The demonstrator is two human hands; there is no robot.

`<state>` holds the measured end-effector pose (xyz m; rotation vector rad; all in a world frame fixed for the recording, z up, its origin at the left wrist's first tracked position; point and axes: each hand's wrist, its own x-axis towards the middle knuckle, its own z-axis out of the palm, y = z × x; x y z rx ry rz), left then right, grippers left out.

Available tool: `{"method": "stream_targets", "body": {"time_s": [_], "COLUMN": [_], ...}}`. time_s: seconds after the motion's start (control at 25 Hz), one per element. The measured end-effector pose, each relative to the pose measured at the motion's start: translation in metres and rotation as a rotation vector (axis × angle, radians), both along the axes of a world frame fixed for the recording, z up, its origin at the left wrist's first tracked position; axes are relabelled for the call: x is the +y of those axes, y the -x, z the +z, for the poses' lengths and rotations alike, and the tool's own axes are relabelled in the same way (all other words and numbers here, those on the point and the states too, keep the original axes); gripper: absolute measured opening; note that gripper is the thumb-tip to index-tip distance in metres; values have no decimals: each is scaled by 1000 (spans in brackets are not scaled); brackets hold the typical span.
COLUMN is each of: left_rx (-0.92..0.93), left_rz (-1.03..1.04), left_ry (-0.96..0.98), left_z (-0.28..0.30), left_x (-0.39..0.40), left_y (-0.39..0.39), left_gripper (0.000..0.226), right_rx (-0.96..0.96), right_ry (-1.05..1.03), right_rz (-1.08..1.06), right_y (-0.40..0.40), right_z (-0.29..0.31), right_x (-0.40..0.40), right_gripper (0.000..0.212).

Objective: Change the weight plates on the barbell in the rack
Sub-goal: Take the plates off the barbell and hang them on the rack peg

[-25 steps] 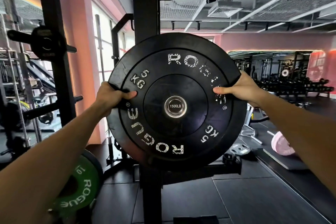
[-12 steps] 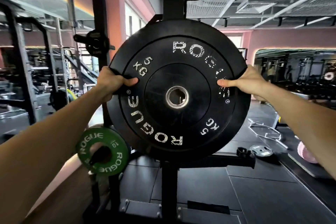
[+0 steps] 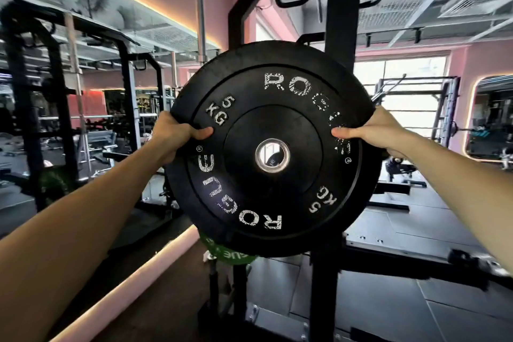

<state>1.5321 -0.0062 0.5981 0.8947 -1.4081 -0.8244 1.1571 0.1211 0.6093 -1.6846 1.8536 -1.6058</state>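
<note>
Head view: a black bumper plate [image 3: 273,147] was held up at chest height, face-on to the camera, in front of a black rack upright [image 3: 340,22].
Plate markings: "ROGUE" and "5 KG" were printed twice in worn white lettering around the face.
Plate centre: a steel-ringed hole [image 3: 272,156] was seen open, with the room visible through it and no bar in it.
Left hand [image 3: 173,137]: the plate's left edge was gripped, the thumb laid across the front face just below the "5 KG" mark and the fingers wrapped behind the rim, out of sight.
Right hand [image 3: 381,130]: the plate's right edge was gripped the same way, the thumb pressed on the front face over the last letters of "ROGUE", the fingers hidden behind the rim.
Plate position: it was carried free between both hands, slightly tilted, and touched nothing else that could be made out.
Green plate [image 3: 230,254]: only a sliver was shown below the black plate's lower edge, low down near the rack's base; what it hung on could not be told.
Background left: a second dark rack [image 3: 130,86] was seen, blurred.
Background right: a bright window [image 3: 399,97] was set in a pink wall.
Floor: grey rubber tiles [image 3: 388,314] were laid beneath the rack.
</note>
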Motion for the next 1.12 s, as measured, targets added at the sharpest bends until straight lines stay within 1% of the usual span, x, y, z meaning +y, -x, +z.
{"method": "stream_targets", "body": {"time_s": [0.08, 0.16, 0.2, 0.24, 0.28, 0.32, 0.36, 0.4, 0.44, 0.48, 0.52, 0.56, 0.64, 0.76, 0.8, 0.88, 0.92, 1.0, 1.12], "left_rx": [10, 3, 4, 11, 16, 5, -5, -9, -7, -10, -16, -16, -9, -11, -4, -2, -8, -3, -7], "left_rz": [-5, 6, 13, 16, 27, 34, 19, 7, -2, 1, 4, -3, -23, -31, -45, -63, -75, -94, -105], "left_ry": [15, 9, 1, -4, -10, -9, -7, -7, -6, -5, -7, -13, -17, -23, -24, -35, -35, -26, -19], "left_z": [0, -3, -5, -6, -8, -9, -11, -12, -11, -12, -13, -14, -16, -20, -23, -27, -26, -26, -24], "left_x": [-23, -54, -71, -87, -104, -119, -135, -150, -164, -179, -194, -211, -243, -293, -312, -351, -369, -399, -447], "left_y": [-43, -87, -109, -129, -147, -159, -170, -180, -189, -197, -203, -206, -209, -204, -200, -187, -180, -169, -152], "left_gripper": [48, 47, 52, 64, 79, 88, 85, 73, 61, 55, 55, 55, 53, 58, 60, 63, 60, 52, 51], "right_rx": [-4, -11, -26, -46, -57, -64, -57, -48, -47, -50, -47, -41, -16, -1, -1, 22, 27, 26, 43], "right_ry": [0, 8, 11, 17, 12, 14, 9, 5, -1, 0, 5, 4, 4, 8, 7, 11, 14, 16, 7], "right_rz": [12, 39, 47, 47, 50, 54, 57, 57, 47, 51, 63, 74, 59, 22, 5, -5, -11, -15, -42], "right_y": [-39, -82, -102, -121, -138, -151, -162, -173, -182, -192, -201, -207, -213, -206, -201, -191, -186, -180, -165], "right_z": [-2, -7, -8, -11, -13, -15, -14, -14, -13, -12, -11, -11, -15, -17, -19, -23, -23, -23, -18], "right_x": [-32, -64, -79, -95, -110, -122, -133, -146, -159, -172, -183, -195, -218, -261, -278, -311, -325, -351, -392], "right_gripper": [83, 76, 71, 68, 68, 70, 74, 77, 73, 61, 49, 43, 42, 41, 43, 54, 55, 50, 50]}}
